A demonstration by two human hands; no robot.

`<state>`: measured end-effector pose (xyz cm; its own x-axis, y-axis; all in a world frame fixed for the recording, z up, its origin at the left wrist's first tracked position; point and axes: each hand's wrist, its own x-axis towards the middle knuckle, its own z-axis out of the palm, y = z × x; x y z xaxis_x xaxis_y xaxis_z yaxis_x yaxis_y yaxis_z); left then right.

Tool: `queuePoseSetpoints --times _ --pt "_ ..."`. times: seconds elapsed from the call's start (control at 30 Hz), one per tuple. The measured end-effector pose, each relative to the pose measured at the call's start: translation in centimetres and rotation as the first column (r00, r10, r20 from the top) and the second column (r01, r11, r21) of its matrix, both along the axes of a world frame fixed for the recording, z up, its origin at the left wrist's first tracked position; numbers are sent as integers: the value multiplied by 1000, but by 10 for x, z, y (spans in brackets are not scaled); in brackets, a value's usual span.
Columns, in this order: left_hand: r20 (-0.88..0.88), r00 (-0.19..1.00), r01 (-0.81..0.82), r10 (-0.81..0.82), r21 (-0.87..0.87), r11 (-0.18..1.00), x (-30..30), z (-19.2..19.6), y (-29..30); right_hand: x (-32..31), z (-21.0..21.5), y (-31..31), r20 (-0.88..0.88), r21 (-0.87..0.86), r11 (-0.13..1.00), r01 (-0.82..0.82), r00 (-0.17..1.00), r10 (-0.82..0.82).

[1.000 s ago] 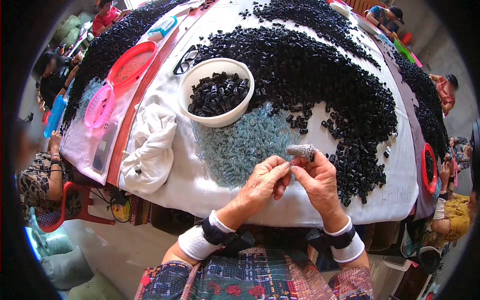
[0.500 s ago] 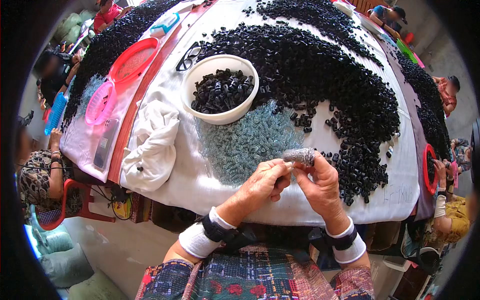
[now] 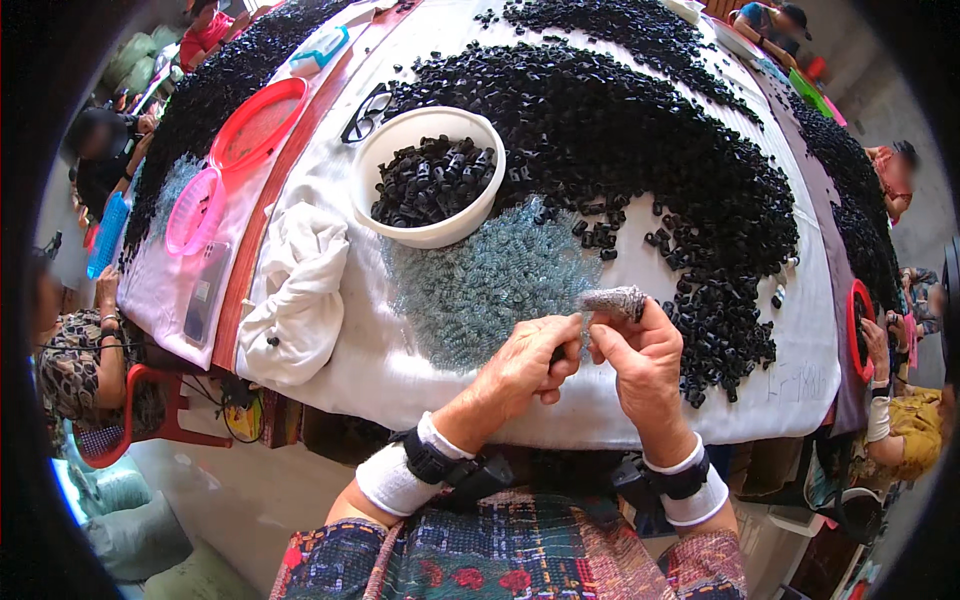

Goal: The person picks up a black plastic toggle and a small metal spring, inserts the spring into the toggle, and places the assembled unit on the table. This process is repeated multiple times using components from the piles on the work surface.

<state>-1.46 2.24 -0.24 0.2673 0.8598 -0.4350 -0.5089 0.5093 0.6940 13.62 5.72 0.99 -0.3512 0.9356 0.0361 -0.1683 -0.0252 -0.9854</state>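
Observation:
My left hand [image 3: 530, 365] is closed in front of me, thumb against the curled fingers, with a small black plastic piece [image 3: 557, 353] partly showing between them. Close beside it, my right hand [image 3: 640, 350] is curled, its thumb near the index finger. A grey wrapping [image 3: 615, 301] covers that finger. Something small and pale may sit at its fingertips, too blurred to name. Just beyond both hands lies a heap of small metal coil springs [image 3: 480, 285]. A wide heap of black plastic pieces [image 3: 640, 150] spreads behind and to the right.
A white bowl [image 3: 430, 235] of black pieces stands beyond the springs. Left of it lie black-framed glasses [image 3: 368, 115] and a bundled white cloth [image 3: 295, 300]. Red [image 3: 222, 150] and pink [image 3: 178, 215] trays and a phone [image 3: 207, 290] lie further left. Several people sit around.
My hands have drawn slightly apart at the fingertips, which were touching. The black piece in my left hand now shows more. The whole view has shifted a little.

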Motion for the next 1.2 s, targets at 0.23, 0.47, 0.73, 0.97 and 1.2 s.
queuePoseSetpoints --times 0.23,0.47,0.73,0.97,1.2 --pt "-55 995 -78 85 111 991 2 1 -3 2 -6 2 -34 -82 995 58 998 -61" --pt "-372 919 37 129 408 912 5 -4 -1 2 -7 2 -23 -69 994 81 996 -83" --pt "-5 999 -40 40 77 996 -6 -1 -4 1 -5 4 39 68 975 211 976 -214" --pt "77 991 -105 108 -40 994 -3 5 0 18 -14 2 47 17 973 229 972 -230" --pt "-132 989 86 -71 110 990 -10 0 0 25 -15 -3 101 -4 971 240 966 -238"
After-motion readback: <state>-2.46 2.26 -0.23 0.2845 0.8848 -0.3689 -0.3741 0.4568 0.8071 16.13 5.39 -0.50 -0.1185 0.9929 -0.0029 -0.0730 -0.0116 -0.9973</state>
